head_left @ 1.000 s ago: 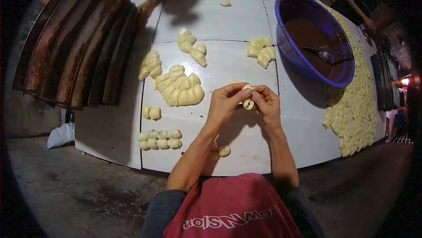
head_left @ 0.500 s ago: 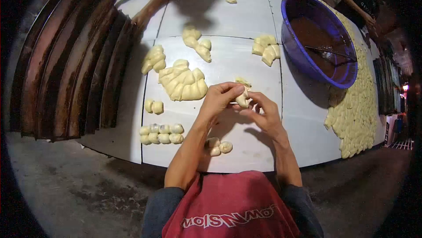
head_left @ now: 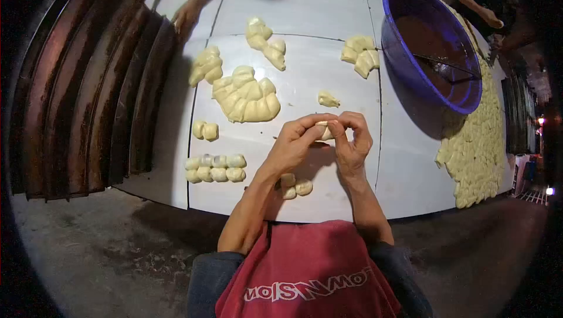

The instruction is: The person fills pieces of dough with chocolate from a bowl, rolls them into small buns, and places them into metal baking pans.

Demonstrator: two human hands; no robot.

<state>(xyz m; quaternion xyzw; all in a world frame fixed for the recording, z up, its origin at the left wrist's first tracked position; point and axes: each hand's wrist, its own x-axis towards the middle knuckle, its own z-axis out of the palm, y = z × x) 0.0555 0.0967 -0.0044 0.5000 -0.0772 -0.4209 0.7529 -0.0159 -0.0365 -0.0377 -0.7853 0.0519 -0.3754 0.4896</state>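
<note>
1. Compared with the view half a second before, the right hand had risen from its lower, spread-fingered position and closed in against the left hand. Their fingertips now met over the dough piece.
2. The small dough scrap, previously just at the fingertips, now lay clear of both hands on the counter.
3. White lettering on the red garment appeared upside down. We could read it only in part, roughly "OWNSION".
4. Both hands were closed in a pinch on the dough piece, thumbs and forefingers curled around it. It was held above the counter, in front of the person's chest.
5. Both forearms converged from the body, wrists slightly bent, the left crossing above three shaped pieces.
6. Beyond the hands lay the dough pile, and at far right the blue basin holding brown filling.
</note>
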